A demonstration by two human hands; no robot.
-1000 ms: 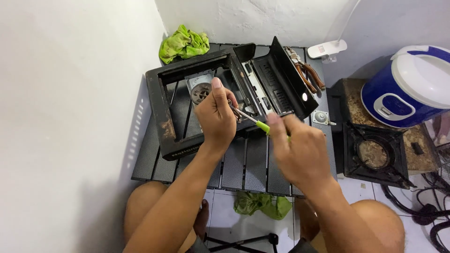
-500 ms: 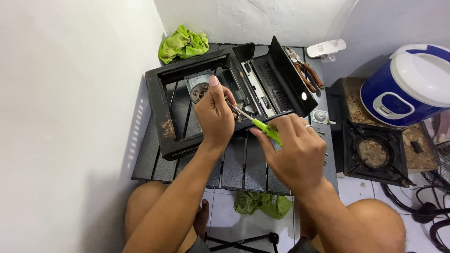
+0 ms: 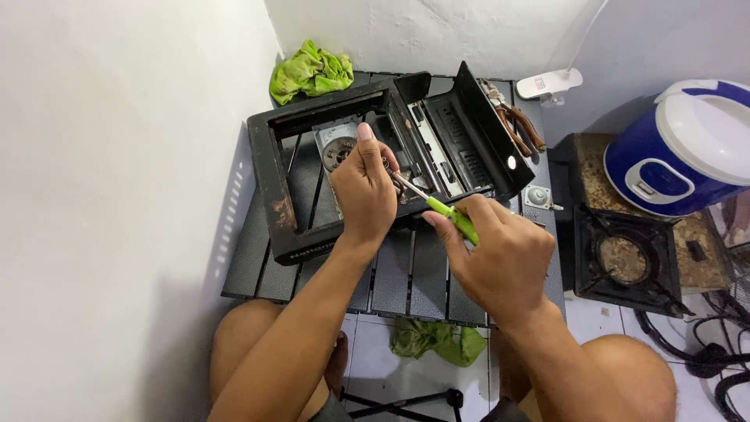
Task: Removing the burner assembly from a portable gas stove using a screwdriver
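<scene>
On the dark slatted table (image 3: 406, 273), near its middle, sits a black metal stove shell (image 3: 269, 187) with its top open. Inside it I can see a round grey burner part (image 3: 337, 148) and some small metal bits. My left hand (image 3: 364, 191) reaches into the shell, fingers curled tight on a small part that I cannot make out. My right hand (image 3: 500, 254) is closed around the green handle of a screwdriver (image 3: 437, 207), its thin tip pointing into the shell beside my left fingers. A green rag (image 3: 311, 70) lies at the far left corner. Pliers (image 3: 516, 121) lie by the far right edge.
</scene>
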